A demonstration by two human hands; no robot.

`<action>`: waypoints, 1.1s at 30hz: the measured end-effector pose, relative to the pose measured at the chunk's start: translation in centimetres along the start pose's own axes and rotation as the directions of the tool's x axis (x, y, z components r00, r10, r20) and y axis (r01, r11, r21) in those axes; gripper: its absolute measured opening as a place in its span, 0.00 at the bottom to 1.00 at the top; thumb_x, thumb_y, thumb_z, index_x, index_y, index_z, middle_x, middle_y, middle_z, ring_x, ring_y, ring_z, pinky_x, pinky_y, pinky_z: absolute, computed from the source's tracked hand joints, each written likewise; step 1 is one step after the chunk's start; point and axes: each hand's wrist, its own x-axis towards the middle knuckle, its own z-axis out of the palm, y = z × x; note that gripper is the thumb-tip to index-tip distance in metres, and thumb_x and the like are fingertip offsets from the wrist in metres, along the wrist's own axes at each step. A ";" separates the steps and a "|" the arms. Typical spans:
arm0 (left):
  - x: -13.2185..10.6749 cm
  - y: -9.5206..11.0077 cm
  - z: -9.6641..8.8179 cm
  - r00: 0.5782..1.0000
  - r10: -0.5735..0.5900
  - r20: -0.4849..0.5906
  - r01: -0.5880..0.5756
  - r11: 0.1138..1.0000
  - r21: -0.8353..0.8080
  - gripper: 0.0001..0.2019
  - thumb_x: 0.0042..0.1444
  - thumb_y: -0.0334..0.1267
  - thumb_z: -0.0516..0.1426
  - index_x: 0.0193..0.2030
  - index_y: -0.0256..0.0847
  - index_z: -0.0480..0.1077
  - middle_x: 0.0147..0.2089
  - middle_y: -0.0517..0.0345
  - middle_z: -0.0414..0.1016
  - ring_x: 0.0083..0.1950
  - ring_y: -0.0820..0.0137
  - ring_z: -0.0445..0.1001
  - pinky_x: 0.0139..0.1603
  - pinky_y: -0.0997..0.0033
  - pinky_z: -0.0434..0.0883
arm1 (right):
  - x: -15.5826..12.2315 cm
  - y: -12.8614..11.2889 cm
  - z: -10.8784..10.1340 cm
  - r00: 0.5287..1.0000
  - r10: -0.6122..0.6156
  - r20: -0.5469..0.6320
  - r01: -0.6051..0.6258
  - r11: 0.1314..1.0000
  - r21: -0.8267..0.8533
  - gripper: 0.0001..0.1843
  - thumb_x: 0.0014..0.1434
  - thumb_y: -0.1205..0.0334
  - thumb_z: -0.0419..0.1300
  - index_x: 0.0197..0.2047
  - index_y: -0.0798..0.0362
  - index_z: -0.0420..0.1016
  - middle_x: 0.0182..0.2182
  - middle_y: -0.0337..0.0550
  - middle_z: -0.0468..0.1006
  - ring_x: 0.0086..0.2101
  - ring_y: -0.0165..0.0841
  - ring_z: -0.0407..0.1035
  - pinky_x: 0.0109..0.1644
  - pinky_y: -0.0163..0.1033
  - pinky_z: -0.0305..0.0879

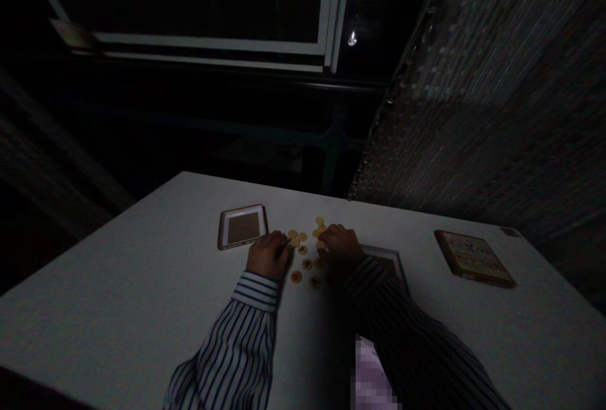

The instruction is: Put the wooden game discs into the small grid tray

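Several round wooden xiangqi pieces lie loose on the white table between my hands. Some show dark characters; a disc with a red mark is nearest me. My left hand rests at the left edge of the pieces, its fingers curled together; whatever they hold is hidden. Bent over the pieces on the other side, my right hand has its fingertips on a pale disc. Both wrists are in striped cuffs.
A shallow framed tray lies left of my left hand. Another tray is partly covered by my right forearm. Farther right lies a flat box or lid with a printed picture. A beaded curtain hangs beyond the table's right side.
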 end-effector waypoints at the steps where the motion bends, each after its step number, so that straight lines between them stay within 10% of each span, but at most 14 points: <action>1: 0.0 0.0 0.0 1.000 0.007 -0.012 -0.007 1.000 0.004 0.15 0.52 0.42 0.51 0.41 0.38 0.71 0.46 0.49 0.73 0.47 0.62 0.69 0.50 0.60 0.66 | 0.0 0.0 -0.1 1.000 -0.008 -0.019 0.008 1.000 0.010 0.15 0.52 0.56 0.52 0.43 0.51 0.69 0.42 0.48 0.69 0.44 0.39 0.59 0.43 0.42 0.54; 11: 0.1 1.1 -0.2 0.998 0.046 -0.043 -0.047 0.998 -0.029 0.14 0.51 0.40 0.52 0.43 0.37 0.70 0.45 0.49 0.73 0.47 0.64 0.70 0.49 0.62 0.66 | 1.0 0.1 0.5 0.991 0.024 -0.132 0.034 0.906 0.422 0.15 0.50 0.58 0.54 0.41 0.52 0.72 0.36 0.43 0.74 0.37 0.33 0.66 0.43 0.38 0.59; 18: 0.3 2.3 -0.5 0.993 0.118 -0.020 -0.120 0.985 -0.123 0.16 0.52 0.44 0.53 0.46 0.40 0.67 0.46 0.52 0.73 0.47 0.65 0.69 0.50 0.61 0.64 | 1.3 -0.3 0.5 1.000 0.018 -0.003 -0.006 0.460 0.888 0.16 0.49 0.56 0.56 0.39 0.57 0.74 0.33 0.45 0.77 0.33 0.32 0.71 0.37 0.37 0.66; 33: 0.1 3.1 -0.4 0.986 0.153 -0.072 -0.160 0.981 -0.114 0.14 0.53 0.43 0.52 0.44 0.42 0.68 0.43 0.54 0.74 0.44 0.66 0.71 0.46 0.61 0.65 | 1.1 -1.0 -0.4 0.994 -0.071 0.083 -0.062 0.265 0.962 0.17 0.48 0.54 0.57 0.35 0.60 0.74 0.26 0.42 0.75 0.26 0.28 0.67 0.33 0.35 0.64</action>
